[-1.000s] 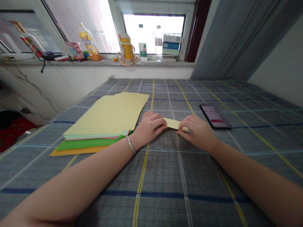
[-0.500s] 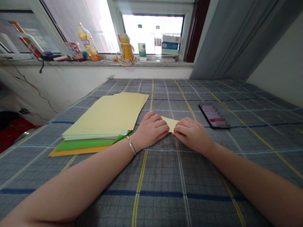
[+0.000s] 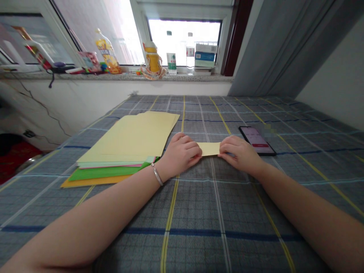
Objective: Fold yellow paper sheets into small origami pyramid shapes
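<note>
A narrow piece of pale yellow paper [image 3: 210, 149] stretches between my two hands, low over the checked cloth. My left hand [image 3: 182, 153], with a silver bracelet [image 3: 157, 175] at the wrist, is closed on its left end. At the right end, the fingers of my right hand [image 3: 238, 152] pinch the paper. My fingers cover both ends, so only the middle strip shows. Left of my left hand lies a stack of coloured paper [image 3: 127, 136], pale yellow on top, with green and orange sheets sticking out below.
A phone [image 3: 257, 140] with a lit screen lies beyond my right hand. The grey checked cloth [image 3: 196, 212] covers the surface. On the windowsill at the back stand a yellow drink bottle [image 3: 108, 53], a yellow cup [image 3: 152, 58], clear bottles and boxes [image 3: 204, 57].
My right hand has moved right and slightly away from me, so more of the paper strip shows between my hands. My left hand stays almost in place, still holding its end.
</note>
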The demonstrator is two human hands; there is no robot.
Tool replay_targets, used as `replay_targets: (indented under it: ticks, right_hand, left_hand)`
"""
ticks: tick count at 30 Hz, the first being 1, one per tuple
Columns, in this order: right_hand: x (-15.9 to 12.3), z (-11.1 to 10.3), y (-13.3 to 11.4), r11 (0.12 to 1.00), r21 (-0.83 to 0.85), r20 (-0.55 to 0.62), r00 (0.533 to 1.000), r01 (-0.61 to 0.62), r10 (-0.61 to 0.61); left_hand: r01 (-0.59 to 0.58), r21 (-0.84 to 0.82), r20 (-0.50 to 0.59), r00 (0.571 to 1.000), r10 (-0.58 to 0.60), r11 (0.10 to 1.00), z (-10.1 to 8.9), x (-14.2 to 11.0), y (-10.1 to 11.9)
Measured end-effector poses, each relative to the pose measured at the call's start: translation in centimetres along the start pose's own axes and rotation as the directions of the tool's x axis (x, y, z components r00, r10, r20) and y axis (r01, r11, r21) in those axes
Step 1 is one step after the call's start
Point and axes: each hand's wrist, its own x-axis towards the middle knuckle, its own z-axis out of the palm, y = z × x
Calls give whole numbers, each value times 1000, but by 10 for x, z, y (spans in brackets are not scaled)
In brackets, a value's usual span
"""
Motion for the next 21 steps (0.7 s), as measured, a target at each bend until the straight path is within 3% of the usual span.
replay_targets:
  ticks: [14, 21]
  right_hand:
    - [-2, -9, 6, 1000, -8, 21, 1000, -20, 20]
    - [-4, -17, 13, 998, -61, -32, 999, -20, 19]
  left_hand:
    - [-105, -125, 99, 988, 117, 987, -18, 2, -29]
    - [-60, -115, 84, 994, 70, 992, -24, 3, -33]
